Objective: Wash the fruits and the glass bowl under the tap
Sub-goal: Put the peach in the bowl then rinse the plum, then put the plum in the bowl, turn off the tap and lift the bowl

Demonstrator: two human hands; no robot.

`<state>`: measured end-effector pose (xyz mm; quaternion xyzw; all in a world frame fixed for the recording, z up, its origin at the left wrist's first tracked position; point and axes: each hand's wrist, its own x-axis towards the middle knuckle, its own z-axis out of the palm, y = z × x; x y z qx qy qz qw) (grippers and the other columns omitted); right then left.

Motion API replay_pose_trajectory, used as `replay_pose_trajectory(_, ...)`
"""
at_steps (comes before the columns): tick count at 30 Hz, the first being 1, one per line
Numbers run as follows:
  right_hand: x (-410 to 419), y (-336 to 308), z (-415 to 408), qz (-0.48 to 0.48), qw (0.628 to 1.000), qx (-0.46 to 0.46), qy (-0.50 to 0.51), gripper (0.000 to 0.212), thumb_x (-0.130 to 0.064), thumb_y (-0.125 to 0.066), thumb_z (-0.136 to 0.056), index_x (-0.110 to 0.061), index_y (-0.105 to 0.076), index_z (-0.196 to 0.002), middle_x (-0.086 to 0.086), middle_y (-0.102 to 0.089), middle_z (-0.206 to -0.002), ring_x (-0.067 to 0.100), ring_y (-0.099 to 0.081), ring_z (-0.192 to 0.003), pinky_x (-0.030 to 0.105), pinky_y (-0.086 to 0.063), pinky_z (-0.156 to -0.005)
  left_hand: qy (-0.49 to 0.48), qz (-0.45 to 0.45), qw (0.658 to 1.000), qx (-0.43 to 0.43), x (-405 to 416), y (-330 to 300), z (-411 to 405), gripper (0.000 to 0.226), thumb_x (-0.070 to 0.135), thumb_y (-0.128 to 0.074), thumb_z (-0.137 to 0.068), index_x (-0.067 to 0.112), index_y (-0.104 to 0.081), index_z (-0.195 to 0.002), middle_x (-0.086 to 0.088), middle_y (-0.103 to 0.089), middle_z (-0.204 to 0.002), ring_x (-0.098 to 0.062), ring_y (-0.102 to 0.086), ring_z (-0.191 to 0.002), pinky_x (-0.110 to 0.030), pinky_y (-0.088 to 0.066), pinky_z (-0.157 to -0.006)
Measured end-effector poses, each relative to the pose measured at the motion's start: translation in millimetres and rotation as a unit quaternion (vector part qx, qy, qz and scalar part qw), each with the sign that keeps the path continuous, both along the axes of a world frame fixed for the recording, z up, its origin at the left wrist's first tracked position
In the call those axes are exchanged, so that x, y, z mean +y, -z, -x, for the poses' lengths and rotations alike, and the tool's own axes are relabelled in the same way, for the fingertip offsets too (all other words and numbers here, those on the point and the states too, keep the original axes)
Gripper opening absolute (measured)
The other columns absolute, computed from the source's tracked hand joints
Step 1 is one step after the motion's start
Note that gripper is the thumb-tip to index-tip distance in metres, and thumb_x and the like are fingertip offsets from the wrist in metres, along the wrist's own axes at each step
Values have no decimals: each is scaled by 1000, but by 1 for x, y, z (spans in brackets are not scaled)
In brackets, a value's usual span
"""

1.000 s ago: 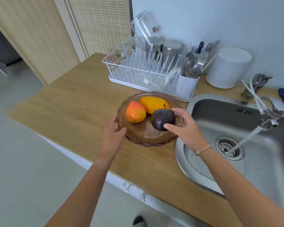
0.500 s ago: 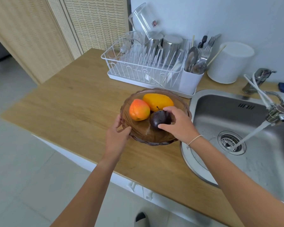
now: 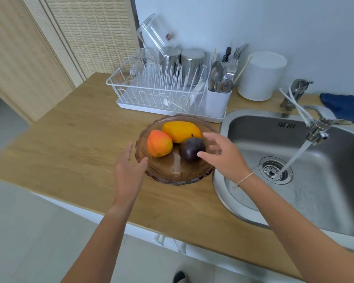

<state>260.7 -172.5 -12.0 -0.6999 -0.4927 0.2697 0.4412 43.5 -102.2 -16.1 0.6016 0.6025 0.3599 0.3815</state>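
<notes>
A brown glass bowl (image 3: 172, 176) stands on the wooden counter just left of the sink (image 3: 315, 207). In it lie a yellow mango (image 3: 181, 129), an orange-red fruit (image 3: 158, 142) and a dark plum (image 3: 190, 149). My left hand (image 3: 129, 172) hovers at the bowl's left rim with fingers straight, the thumb next to the rim. My right hand (image 3: 225, 158) is spread open over the bowl's right side, thumb tip beside the plum, gripping nothing. Water runs from the tap (image 3: 317, 129) into the sink.
A white dish rack (image 3: 157, 94) with glasses and steel cups stands behind the bowl, with a cutlery holder (image 3: 217, 103) at its right end. A white canister (image 3: 262, 76) and a blue cloth (image 3: 343, 107) sit behind the sink. The counter's front edge runs near my forearms.
My right hand lowered the plum into the bowl and then let go, fingers spreading open. My left hand loosened from the bowl's left rim.
</notes>
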Motion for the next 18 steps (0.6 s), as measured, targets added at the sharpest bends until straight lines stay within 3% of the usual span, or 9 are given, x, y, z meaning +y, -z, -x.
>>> replay_pose_trajectory(3,-25,-3,-21,-21,997,46,50,44,-23,-68,-81,-27,-54,-123,-6,-53,-125,15,-57,-106,16,-45,-80,-3,-69,997,28,5,-15,-8,60,21,-63,-87,21,-40,-142,-2,-45,-143,-20,-42,-131,-39,-39,-105)
replay_pose_trajectory(6,-56,-4,-48,-35,991,76,105,36,-22,-68,-82,-31,-56,-115,-8,-57,-119,11,-59,-100,19,-46,-81,20,-96,995,11,7,-31,-28,58,21,-63,-87,25,-41,-141,4,-47,-141,-14,-48,-123,-25,-38,-91)
replay_pose_trajectory(9,-90,-2,-78,-44,981,107,157,27,-18,-67,-83,-33,-59,-103,-7,-61,-113,12,-62,-91,27,-50,-80,75,-113,991,-12,0,-44,-64,57,24,-64,-85,27,-44,-138,7,-49,-136,-10,-52,-115,-20,-40,-89)
replay_pose_trajectory(11,-113,2,-101,-37,975,109,189,22,-19,-67,-83,-36,-60,-97,-6,-65,-108,17,-63,-88,30,-52,-76,123,-122,985,-11,-10,-51,-95,53,23,-64,-86,28,-46,-136,12,-49,-131,-7,-51,-115,-6,-40,-85)
replay_pose_trajectory(15,-148,6,-150,-15,961,103,255,16,-19,-65,-84,-23,-64,-99,-7,-67,-95,17,-63,-85,35,-55,-81,234,-154,959,-42,-34,-58,-161,48,12,-63,-87,24,-51,-132,12,-52,-121,13,-51,-101,-13,-46,-90)
replay_pose_trajectory(18,-160,4,-187,-11,957,89,276,13,-20,-65,-84,-26,-64,-96,-7,-66,-94,15,-61,-83,44,-55,-84,304,-176,935,-47,-50,-59,-206,44,12,-64,-86,27,-54,-126,20,-53,-114,19,-48,-101,-15,-46,-89)
